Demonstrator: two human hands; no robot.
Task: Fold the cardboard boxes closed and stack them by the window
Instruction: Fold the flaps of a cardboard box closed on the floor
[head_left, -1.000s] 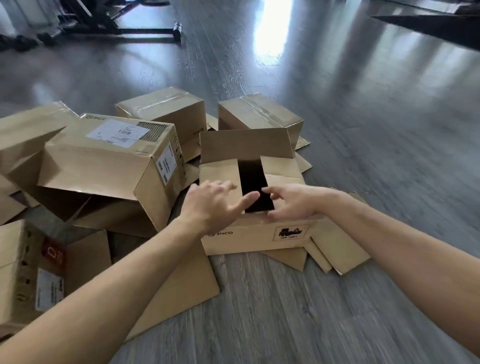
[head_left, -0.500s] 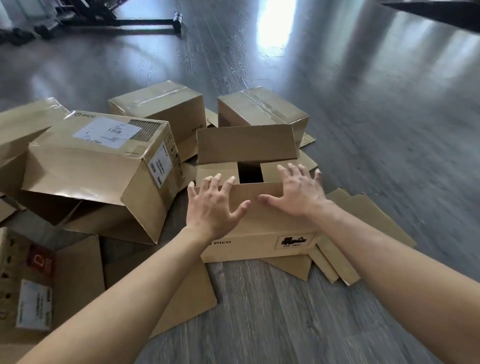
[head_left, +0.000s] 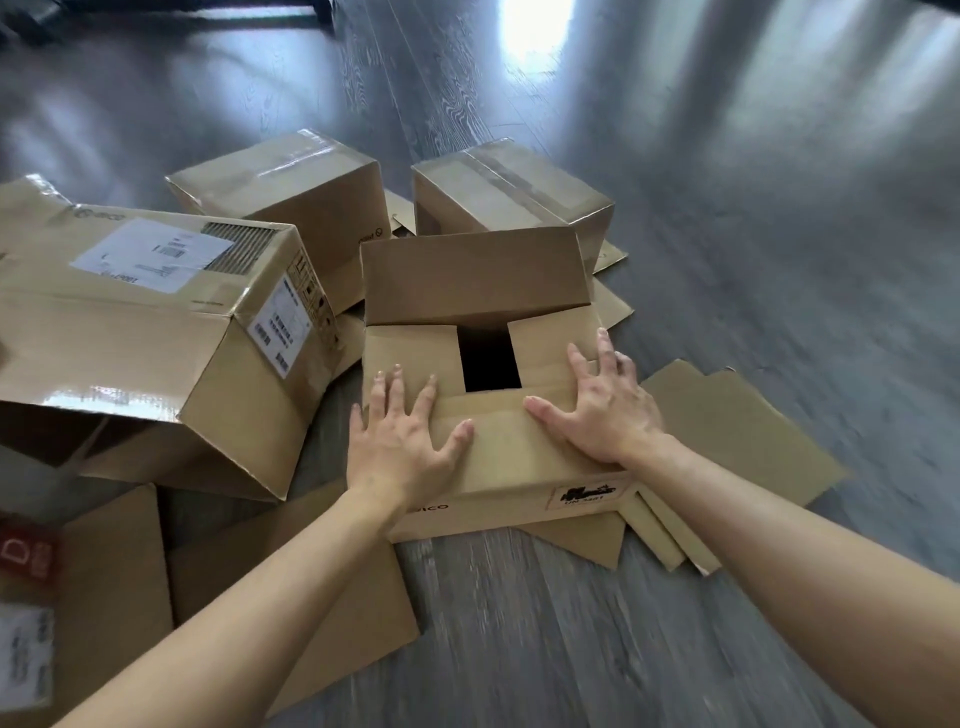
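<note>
A small brown cardboard box (head_left: 511, 506) stands on the floor in front of me. Its near flap (head_left: 506, 441) lies folded down over the two side flaps, and a dark gap (head_left: 488, 358) shows between them. The far flap (head_left: 475, 275) still stands upright. My left hand (head_left: 402, 441) presses flat on the near flap's left part with fingers spread. My right hand (head_left: 605, 402) presses flat on its right part, fingers reaching onto the right side flap.
A large labelled box (head_left: 156, 332) lies on its side at the left, its opening facing me. Two taped boxes (head_left: 291, 192) (head_left: 511, 195) stand behind. Flat cardboard sheets (head_left: 737, 431) lie right and under the box, another carton (head_left: 62, 587) at lower left. Dark wood floor (head_left: 727, 182) stretches beyond.
Both hands came from beside the opening, pushed the near flap down over the side flaps and spread apart to its left and right parts. The view moved closer.
</note>
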